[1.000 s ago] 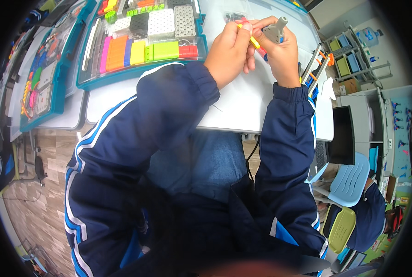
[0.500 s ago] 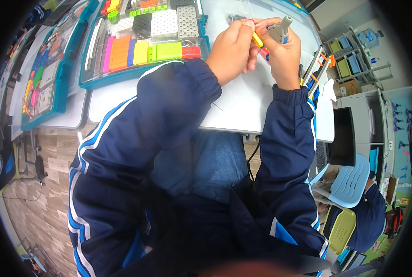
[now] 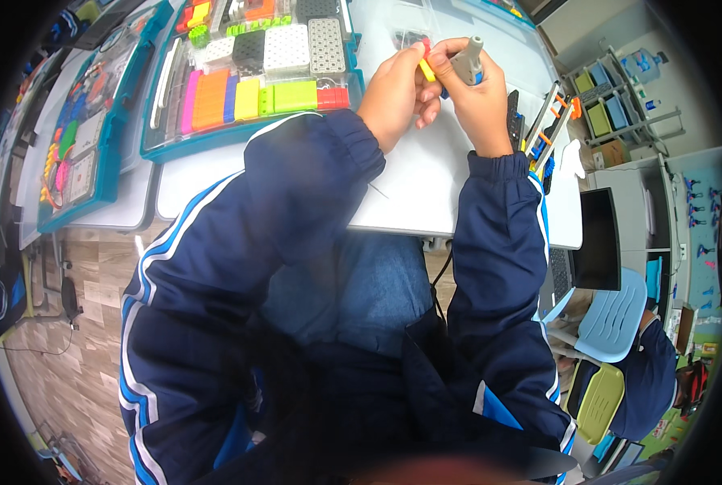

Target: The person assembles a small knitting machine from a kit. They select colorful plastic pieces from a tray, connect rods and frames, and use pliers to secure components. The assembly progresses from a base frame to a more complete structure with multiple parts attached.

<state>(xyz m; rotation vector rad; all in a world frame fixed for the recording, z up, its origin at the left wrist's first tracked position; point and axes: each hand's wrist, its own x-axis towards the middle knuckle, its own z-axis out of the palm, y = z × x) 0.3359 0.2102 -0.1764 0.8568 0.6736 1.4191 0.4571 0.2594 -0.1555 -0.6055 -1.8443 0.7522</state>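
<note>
Above the white table [image 3: 409, 194], my two hands are close together. My left hand [image 3: 392, 95] is closed around a small yellow plastic building piece [image 3: 427, 71], pinched between thumb and fingers. A bit of red [image 3: 426, 45] shows at the upper end of the yellow piece; whether the two are joined I cannot tell. My right hand [image 3: 481, 105] grips a grey pen-shaped tool [image 3: 467, 61], tilted with its rounded end up. The right thumb and fingertip reach to the yellow and red pieces. The tool's lower end is hidden by the hand.
Left of my hands lies a teal-edged case [image 3: 252, 128] of sorted coloured building parts, with another teal case [image 3: 102, 174] farther left. Right of my right hand stands an assembly of grey beams [image 3: 548, 121] with orange and blue parts. A dark screen [image 3: 599, 238] is beyond the table's right edge.
Both hands have shifted slightly left, the right one more. The grey tool has moved left and a little down with it. More red now shows above the yellow piece.
</note>
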